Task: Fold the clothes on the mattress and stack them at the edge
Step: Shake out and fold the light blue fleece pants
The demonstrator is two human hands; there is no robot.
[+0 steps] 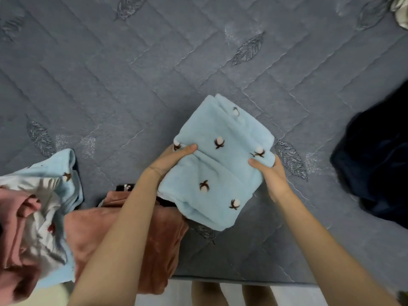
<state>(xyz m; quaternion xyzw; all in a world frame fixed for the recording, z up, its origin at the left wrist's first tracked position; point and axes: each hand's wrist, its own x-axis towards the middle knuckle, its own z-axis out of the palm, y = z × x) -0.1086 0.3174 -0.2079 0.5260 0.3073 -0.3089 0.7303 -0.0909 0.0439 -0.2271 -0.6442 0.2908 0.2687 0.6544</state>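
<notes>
A folded light-blue fleece garment [220, 164] with small cotton-flower prints is held just above the grey quilted mattress [132, 85], near its front edge. My left hand [174, 159] grips its left side, thumb on top. My right hand [268, 173] grips its right side, thumb on top as well. Under my left forearm lies a folded rust-pink fleece garment [159, 246] at the mattress edge, with a dark patterned piece [123, 187] showing behind it.
A loose heap of pink, white and light-blue clothes [33, 217] fills the lower left. A dark navy garment [379, 164] lies at the right. A pale cloth [400, 12] peeks in at the top right corner. The floor and my feet [207, 294] show below the mattress edge.
</notes>
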